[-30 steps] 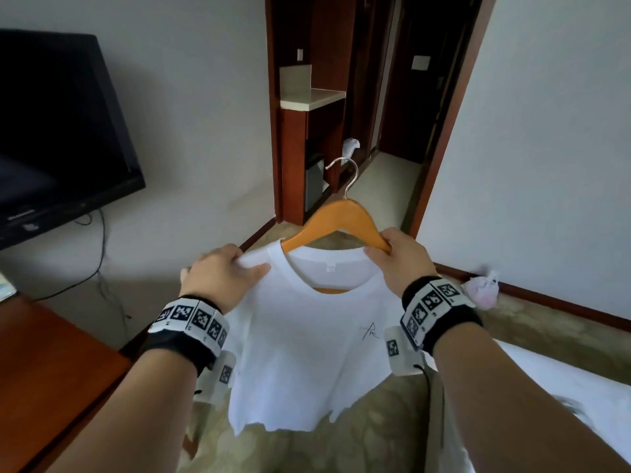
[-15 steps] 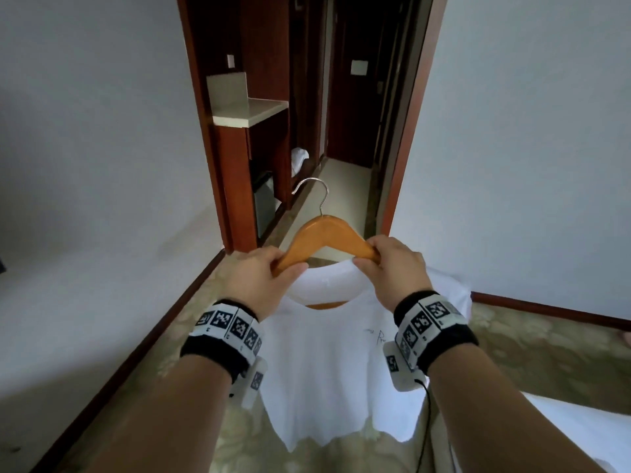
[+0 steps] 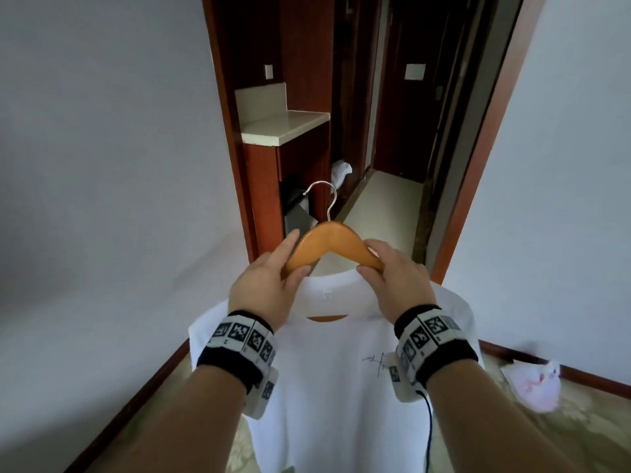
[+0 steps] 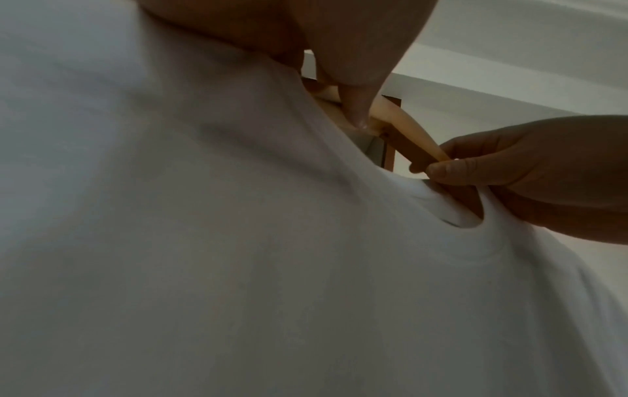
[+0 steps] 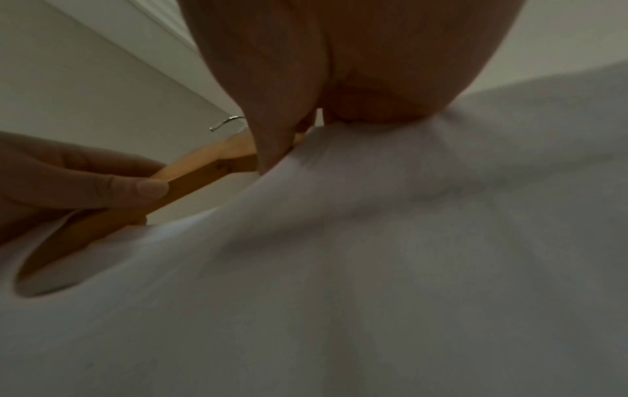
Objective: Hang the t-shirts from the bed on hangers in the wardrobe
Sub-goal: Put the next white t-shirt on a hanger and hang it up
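- We are holding the wooden hanger (image 3: 333, 242) at centre frame, its metal hook (image 3: 322, 199) pointing to 12 o'clock.
- Left hand (image 3: 264, 288) is pinching the hanger's 9 o'clock arm; right hand (image 3: 397, 283) is pinching the 3 o'clock arm.
- White t-shirt (image 3: 341, 387) is hanging from the hanger toward 6 o'clock.

A hotel-style bedroom opening onto an entry hallway

White walls (image 3: 102, 165) are meeting patterned carpet (image 3: 580, 431), while dark red wood trim (image 3: 478, 165) is framing a narrow corridor (image 3: 386, 199) and a built-in cabinet with a pale countertop (image 3: 283, 128).
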A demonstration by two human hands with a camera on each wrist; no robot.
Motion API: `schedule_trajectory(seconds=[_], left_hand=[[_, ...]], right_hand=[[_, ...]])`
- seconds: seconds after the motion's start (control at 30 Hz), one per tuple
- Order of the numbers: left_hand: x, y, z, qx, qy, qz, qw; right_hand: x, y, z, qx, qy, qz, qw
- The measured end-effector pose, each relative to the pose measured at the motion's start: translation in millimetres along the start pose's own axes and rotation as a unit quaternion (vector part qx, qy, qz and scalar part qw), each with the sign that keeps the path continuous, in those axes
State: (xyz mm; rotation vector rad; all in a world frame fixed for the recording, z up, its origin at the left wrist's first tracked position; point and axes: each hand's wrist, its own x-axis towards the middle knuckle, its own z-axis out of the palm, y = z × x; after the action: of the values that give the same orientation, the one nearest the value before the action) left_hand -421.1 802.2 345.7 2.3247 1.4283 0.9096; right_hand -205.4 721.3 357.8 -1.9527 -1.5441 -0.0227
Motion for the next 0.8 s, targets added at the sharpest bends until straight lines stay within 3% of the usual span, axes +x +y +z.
schedule_trajectory(seconds=[0.2,0.47,0.8], left_hand=[[86.0,-23.3,29.6,0.034,0.009,-0.020,0.999],[225.9,-82.4,79.9,-0.004,-0.009,-0.015,1.000],[457.9,-110.9,120.5,-0.024,-0.077,0.095,0.992]], right_hand=[[98.3,20.6,39.9,-0.020,-0.025,-0.027,0.999],[231.2,34.5,101.8,-0.054,-0.028,-0.009,0.998],[405.7,52.6,133.1,-0.098,0.022,0.083,0.991]])
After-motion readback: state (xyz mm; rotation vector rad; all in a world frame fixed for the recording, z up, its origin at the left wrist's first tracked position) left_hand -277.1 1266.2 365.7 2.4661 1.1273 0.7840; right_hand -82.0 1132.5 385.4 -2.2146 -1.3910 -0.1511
